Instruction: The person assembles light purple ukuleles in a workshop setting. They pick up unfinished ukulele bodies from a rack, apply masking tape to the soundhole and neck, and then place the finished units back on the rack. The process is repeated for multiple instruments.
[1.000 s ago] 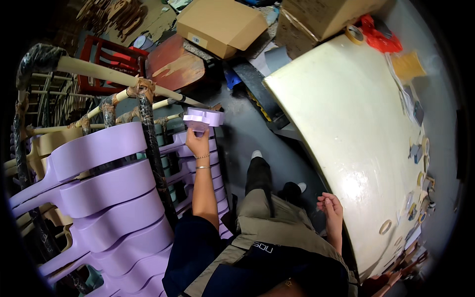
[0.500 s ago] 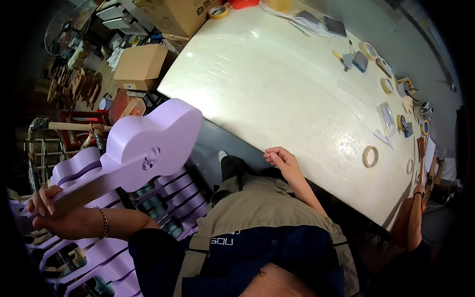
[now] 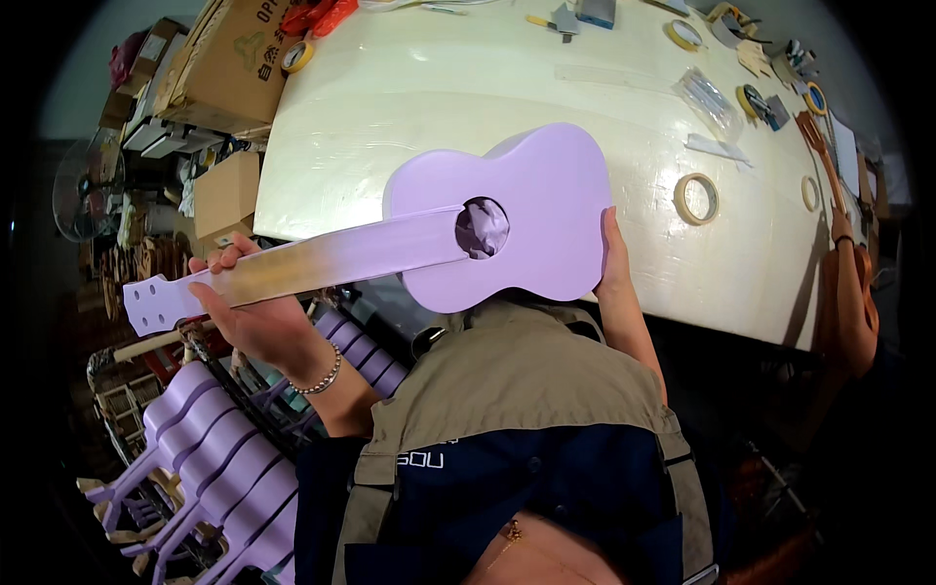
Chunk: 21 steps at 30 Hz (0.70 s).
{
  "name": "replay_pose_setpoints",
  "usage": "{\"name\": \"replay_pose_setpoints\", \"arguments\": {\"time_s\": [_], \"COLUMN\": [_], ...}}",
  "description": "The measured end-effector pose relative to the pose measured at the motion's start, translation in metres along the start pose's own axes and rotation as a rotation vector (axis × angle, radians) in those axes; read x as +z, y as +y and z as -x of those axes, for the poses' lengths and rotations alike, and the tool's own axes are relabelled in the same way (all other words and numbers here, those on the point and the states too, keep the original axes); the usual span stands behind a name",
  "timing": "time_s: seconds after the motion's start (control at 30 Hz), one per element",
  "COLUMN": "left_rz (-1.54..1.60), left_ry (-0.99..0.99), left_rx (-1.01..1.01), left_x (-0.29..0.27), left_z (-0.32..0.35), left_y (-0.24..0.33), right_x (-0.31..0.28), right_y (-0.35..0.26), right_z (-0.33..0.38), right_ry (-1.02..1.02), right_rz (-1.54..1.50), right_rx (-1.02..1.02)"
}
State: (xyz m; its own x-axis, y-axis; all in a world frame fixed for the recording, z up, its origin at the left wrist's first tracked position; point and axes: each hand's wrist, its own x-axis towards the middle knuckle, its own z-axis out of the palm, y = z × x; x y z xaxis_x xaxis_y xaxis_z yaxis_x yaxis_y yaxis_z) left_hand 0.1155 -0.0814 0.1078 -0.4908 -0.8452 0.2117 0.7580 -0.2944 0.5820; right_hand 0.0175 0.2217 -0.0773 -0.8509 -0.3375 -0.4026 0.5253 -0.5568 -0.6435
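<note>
Head view: purple ukulele [image 3: 487, 219] held level in the air over the near edge of the white table [image 3: 409, 88], body above the table, neck sticking out past its near-left corner. Left hand [image 3: 249, 312] wraps the neck near the headstock, fingers closed around it — takes the long end's weight. Right hand [image 3: 614, 258] cups the body's lower edge, fingers pressed on the rim, likely to steady it flat, face up. Wadded paper plugs the soundhole. Masking tape roll [image 3: 695, 198] lies on the table just beside the body. More purple ukuleles [image 3: 210, 439] stand racked on the floor, lower left — within reach of the left arm.
</note>
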Motion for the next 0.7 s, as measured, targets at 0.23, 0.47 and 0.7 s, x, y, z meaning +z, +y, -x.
{"name": "replay_pose_setpoints", "arguments": {"time_s": [0.23,0.47,0.7], "left_rz": [-0.339,-0.485,-0.540], "left_ry": [-0.197,-0.208,-0.219], "left_rx": [-0.164,-0.193,-0.221], "left_x": [0.016,0.018,0.013], "left_z": [0.032,0.028,0.027], "left_y": [-0.056,-0.069,-0.072], "right_x": [0.002,0.008,0.019], "right_y": [0.009,0.013,0.013], "right_z": [0.009,0.010,0.015], "right_ry": [0.099,0.101,0.139], "right_rz": [-0.145,-0.146,-0.209], "right_rx": [-0.066,-0.045,-0.081]}}
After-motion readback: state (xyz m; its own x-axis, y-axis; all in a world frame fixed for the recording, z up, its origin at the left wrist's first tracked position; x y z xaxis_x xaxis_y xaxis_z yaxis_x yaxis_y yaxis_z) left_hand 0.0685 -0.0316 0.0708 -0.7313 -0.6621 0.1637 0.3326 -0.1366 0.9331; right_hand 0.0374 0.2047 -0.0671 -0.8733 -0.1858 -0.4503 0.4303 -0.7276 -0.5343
